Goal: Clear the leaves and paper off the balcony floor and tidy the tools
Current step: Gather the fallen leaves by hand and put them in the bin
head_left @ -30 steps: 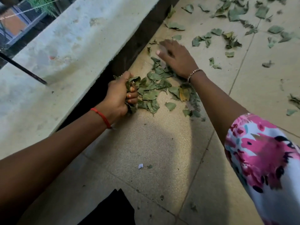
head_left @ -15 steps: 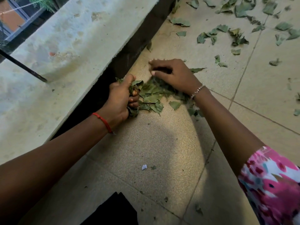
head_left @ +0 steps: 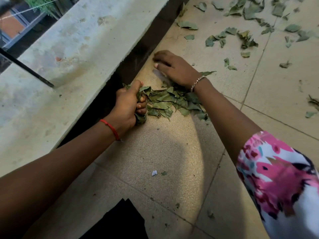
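Against the foot of the parapet wall [head_left: 69,49], left of centre, the left grip [head_left: 128,104] is clenched round a bunch of leaves [head_left: 140,119], its knuckles down on the floor [head_left: 155,149]. The leaf pile [head_left: 172,100] lies just right of it, touching the fingers. The right grip [head_left: 174,68] lies palm down at the far edge of that pile, fingers loose, grasping nothing; its outline is blurred. Scattered leaves [head_left: 246,38] lie far right, well apart from the pile. One white paper scrap [head_left: 154,173] lies near, between the forearms. Red thread [head_left: 110,129] on left wrist; bead bracelet [head_left: 197,82] on right.
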